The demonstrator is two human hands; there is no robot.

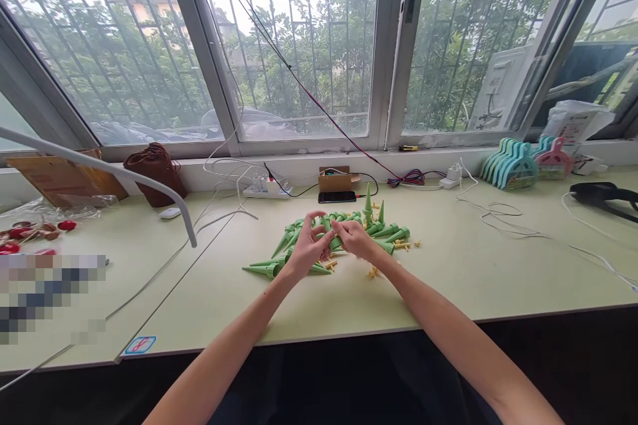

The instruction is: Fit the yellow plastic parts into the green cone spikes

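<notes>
Over a pile of green plastic plant-watering spikes, my two hands meet near the middle of the table. My left hand is curled, with thumb and fingers around a green plastic spike. Fingers of my right hand are pinched at the same piece from the other side; whether they also hold a small part is hidden. One spike stands upright, point up, behind my hands, while others lie on their sides. Small yellow plastic pieces are scattered among and in front of the spikes.
A phone lies before a small cardboard box at the back. A power strip with cables is left of it. Teal hangers and a black strap-like object are at right. A grey curved arm crosses the left.
</notes>
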